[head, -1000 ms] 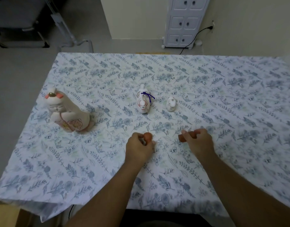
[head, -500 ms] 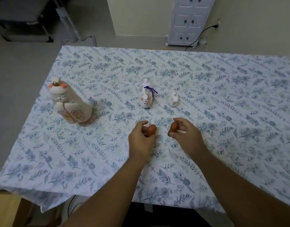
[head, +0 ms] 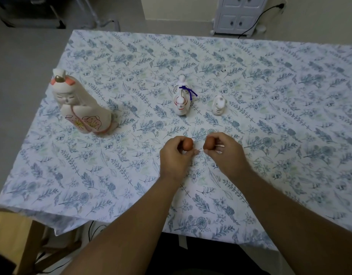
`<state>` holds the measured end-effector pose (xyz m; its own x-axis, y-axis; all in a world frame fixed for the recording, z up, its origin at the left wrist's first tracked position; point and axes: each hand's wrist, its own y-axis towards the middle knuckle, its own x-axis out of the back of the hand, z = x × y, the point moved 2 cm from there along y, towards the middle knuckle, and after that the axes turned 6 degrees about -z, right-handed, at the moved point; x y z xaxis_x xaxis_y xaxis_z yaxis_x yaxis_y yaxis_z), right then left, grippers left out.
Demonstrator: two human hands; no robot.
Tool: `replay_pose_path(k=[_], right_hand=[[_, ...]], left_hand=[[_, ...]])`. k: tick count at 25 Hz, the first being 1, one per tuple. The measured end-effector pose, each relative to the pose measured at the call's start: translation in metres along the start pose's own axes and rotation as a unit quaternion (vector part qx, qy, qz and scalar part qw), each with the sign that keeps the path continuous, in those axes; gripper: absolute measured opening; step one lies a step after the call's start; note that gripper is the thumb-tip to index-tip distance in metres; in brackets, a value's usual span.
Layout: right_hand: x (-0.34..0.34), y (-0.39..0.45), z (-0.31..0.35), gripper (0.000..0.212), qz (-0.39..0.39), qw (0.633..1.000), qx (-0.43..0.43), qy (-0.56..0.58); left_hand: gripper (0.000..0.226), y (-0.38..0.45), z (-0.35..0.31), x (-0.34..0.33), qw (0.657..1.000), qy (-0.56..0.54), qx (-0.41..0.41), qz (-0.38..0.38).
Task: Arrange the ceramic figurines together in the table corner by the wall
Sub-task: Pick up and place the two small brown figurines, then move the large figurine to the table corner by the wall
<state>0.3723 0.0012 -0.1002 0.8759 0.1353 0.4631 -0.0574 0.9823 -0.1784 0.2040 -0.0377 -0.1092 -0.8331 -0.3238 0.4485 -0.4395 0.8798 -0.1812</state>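
My left hand grips a small brown figurine and my right hand grips a second small brown figurine; the two sit close together just above the cloth at the table's middle front. Behind them stand a white figurine with a purple ribbon and a small white animal figurine. A large white doll figurine with pink flowers stands near the table's left edge.
The table wears a white cloth with a blue leaf print. Beyond its far edge is a white drawer cabinet with a black cable against the wall. Floor lies to the left; a wooden piece sits at bottom left.
Both hands have drawn inward and slightly forward, bringing the two brown figurines close together. The camera view has tilted down, so the table sits higher in frame.
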Motion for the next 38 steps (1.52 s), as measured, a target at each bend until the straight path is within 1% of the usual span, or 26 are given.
replay_pose_path(k=[3, 6, 9, 13, 14, 17, 18, 19, 21, 24, 26, 27, 28, 30, 32, 34, 36, 38], right_hand=[[-0.002, 0.004, -0.001, 0.030, 0.012, 0.999, 0.002, -0.036], [0.000, 0.004, -0.002, 0.033, 0.031, 0.997, 0.012, -0.073], [0.000, 0.001, -0.002, 0.036, 0.034, 0.996, 0.020, -0.080], [0.000, 0.001, -0.002, 0.038, 0.039, 0.996, 0.008, -0.078], [0.000, 0.000, -0.002, 0.042, 0.045, 0.996, 0.005, -0.083], [0.002, -0.007, 0.002, 0.073, 0.044, 0.991, 0.018, -0.124], [0.003, -0.010, 0.008, 0.077, 0.030, 0.987, 0.041, -0.150], [0.003, -0.014, 0.016, 0.076, 0.010, 0.982, 0.068, -0.177], [-0.004, -0.020, 0.037, 0.065, -0.021, 0.966, 0.129, -0.223], [-0.040, -0.023, 0.077, 0.052, -0.003, 0.953, 0.207, -0.220], [-0.075, -0.021, 0.103, 0.052, 0.027, 0.949, 0.241, -0.203], [-0.093, -0.020, 0.117, 0.054, 0.042, 0.946, 0.254, -0.198], [-0.113, -0.017, 0.134, 0.057, 0.060, 0.943, 0.260, -0.197], [-0.147, -0.011, 0.162, 0.066, 0.099, 0.939, 0.257, -0.206], [-0.178, 0.000, 0.183, 0.078, 0.133, 0.937, 0.239, -0.218], [-0.203, 0.014, 0.202, 0.090, 0.156, 0.943, 0.189, -0.225], [-0.219, 0.024, 0.217, 0.096, 0.180, 0.957, 0.142, -0.176], [-0.229, 0.029, 0.225, 0.093, 0.189, 0.968, 0.123, -0.108]], left_hand=[[0.028, 0.004, -0.001, 0.001, 1.000, 0.023, 0.003, 0.015], [0.028, 0.003, 0.001, 0.000, 0.999, 0.035, 0.008, 0.017], [0.029, 0.002, -0.001, 0.000, 0.999, 0.049, 0.012, 0.010], [0.032, 0.002, 0.000, 0.000, 0.999, 0.041, 0.007, 0.011], [0.037, 0.001, 0.001, 0.001, 0.999, 0.031, 0.009, 0.014], [0.066, -0.003, -0.001, 0.010, 0.999, 0.024, 0.015, 0.028], [0.071, -0.006, -0.002, 0.018, 0.999, 0.023, 0.014, 0.028], [0.073, -0.009, -0.004, 0.028, 0.999, 0.021, 0.012, 0.025], [0.069, -0.014, -0.004, 0.055, 1.000, 0.021, -0.008, -0.001], [0.055, -0.016, 0.002, 0.114, 0.996, 0.021, -0.022, -0.086], [0.050, -0.011, 0.006, 0.156, 0.986, -0.010, 0.000, -0.164], [0.051, -0.007, 0.007, 0.176, 0.980, -0.025, 0.007, -0.195], [0.053, -0.002, 0.010, 0.197, 0.975, -0.036, 0.008, -0.219], [0.062, 0.013, 0.014, 0.228, 0.971, -0.047, -0.005, -0.236], [0.069, 0.034, 0.019, 0.252, 0.975, -0.038, -0.019, -0.220], [0.075, 0.059, 0.021, 0.268, 0.984, -0.014, -0.024, -0.174], [0.076, 0.079, 0.018, 0.276, 0.993, -0.012, -0.035, -0.110], [0.066, 0.092, 0.017, 0.283, 0.997, -0.040, -0.042, -0.052]])
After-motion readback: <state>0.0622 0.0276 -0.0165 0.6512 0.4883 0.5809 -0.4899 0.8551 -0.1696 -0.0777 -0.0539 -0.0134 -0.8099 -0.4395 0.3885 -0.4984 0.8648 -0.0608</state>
